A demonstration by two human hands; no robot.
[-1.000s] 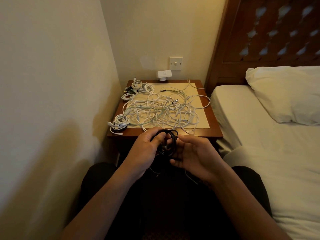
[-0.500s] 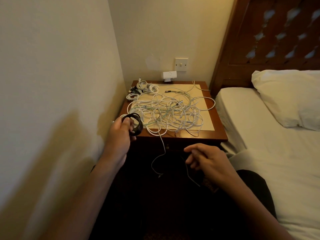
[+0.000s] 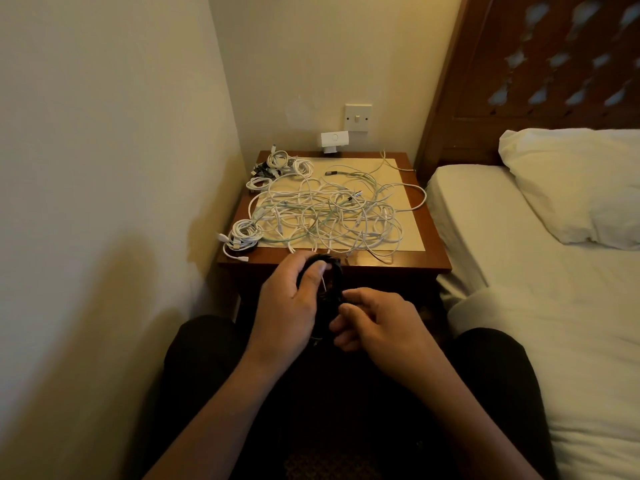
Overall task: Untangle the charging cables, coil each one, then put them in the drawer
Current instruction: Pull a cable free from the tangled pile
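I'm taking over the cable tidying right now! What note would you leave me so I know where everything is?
Left hand: holds the black cable coil just in front of the nightstand.
Right hand: fingers curled at the coil's lower edge, apparently pinching it.
On the nightstand: a tangle of white cables in the middle, coiled white bundles at the front left corner, and more at the back left.
Done: several cables are coiled. I cannot make out the drawer, so none show as put away.
Left: finish the black coil, untangle and coil the white ones, put all in the drawer.
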